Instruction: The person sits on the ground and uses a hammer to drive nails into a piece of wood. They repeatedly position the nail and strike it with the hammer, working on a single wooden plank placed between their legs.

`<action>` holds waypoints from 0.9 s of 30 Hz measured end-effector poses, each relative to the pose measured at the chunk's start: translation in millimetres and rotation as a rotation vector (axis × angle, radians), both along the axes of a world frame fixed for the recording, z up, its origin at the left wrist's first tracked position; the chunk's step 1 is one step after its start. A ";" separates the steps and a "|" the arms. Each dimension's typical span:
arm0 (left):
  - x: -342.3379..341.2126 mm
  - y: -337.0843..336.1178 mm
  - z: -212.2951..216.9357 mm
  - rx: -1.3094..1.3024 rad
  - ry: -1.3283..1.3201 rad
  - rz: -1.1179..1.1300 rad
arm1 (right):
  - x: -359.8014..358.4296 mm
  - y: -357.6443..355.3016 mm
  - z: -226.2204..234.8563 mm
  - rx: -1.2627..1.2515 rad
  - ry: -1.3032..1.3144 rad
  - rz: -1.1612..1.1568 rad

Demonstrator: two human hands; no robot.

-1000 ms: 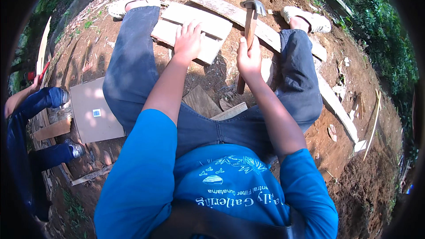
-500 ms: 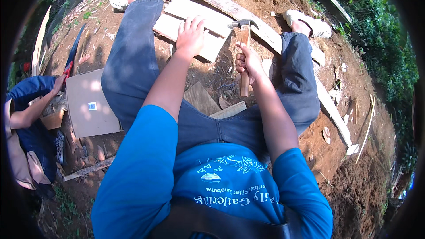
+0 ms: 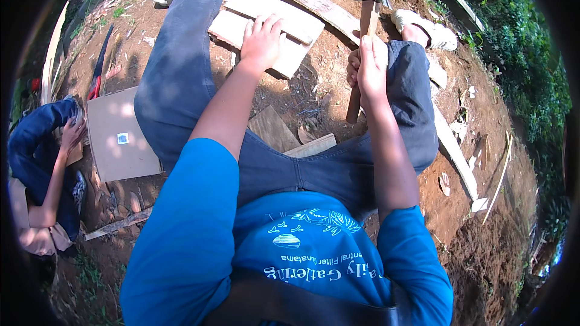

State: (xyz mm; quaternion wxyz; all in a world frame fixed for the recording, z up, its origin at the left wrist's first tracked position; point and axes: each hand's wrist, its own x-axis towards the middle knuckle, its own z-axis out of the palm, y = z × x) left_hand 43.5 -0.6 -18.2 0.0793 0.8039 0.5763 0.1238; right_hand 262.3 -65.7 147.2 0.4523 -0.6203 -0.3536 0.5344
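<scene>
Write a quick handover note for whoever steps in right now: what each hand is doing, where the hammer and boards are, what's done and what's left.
Left hand: open, flat on the pale wooden boards on the dirt between the feet, steadying them.
Right hand: shut on the wooden handle of the hammer, held raised above the boards, its metal head at the top near the right foot.
Long plank lies under the boards, running out to the right.
Done: boards are stacked in place and held down.
Left: the blow is not yet struck; whether a nail is set cannot be seen.
Nearby: another person crouches at the left beside a flat brown panel.
</scene>
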 end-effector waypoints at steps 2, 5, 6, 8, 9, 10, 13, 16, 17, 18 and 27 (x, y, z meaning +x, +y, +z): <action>0.0 1.2 0.1 0.004 -0.013 0.005 | -0.6 2.1 5.7 0.268 -0.067 0.012; 4.1 2.8 1.9 -0.001 -0.002 -0.001 | -4.4 -9.4 -30.3 0.351 -0.407 -0.003; 10.7 5.3 2.1 -0.012 -0.006 -0.013 | 2.4 -13.5 -60.0 0.325 -0.623 0.042; 10.9 8.8 1.2 -0.029 0.013 -0.005 | 5.2 -5.8 -72.2 -0.268 -0.519 0.200; 13.8 8.9 0.6 -0.038 0.024 -0.002 | 18.5 -6.0 -71.4 -0.307 -0.421 0.167; 12.3 8.2 -2.9 -0.054 0.039 0.009 | 15.7 -10.3 -57.4 -0.062 -0.284 0.128; 1.2 0.5 -2.0 -0.001 0.010 0.017 | -1.4 -6.7 21.5 0.223 -0.071 0.043; -3.0 -0.3 1.2 0.014 0.005 0.032 | -18.7 -3.4 34.4 0.378 -0.106 -0.017; 1.7 1.5 4.3 0.012 0.001 0.013 | -19.3 -5.7 4.5 0.382 -0.225 -0.050; 5.5 3.7 7.5 0.013 -0.003 -0.001 | -16.1 -8.1 -23.3 0.388 -0.344 -0.077; -1.7 0.7 4.6 -0.048 0.065 0.053 | -27.9 2.6 39.7 0.300 -0.008 0.031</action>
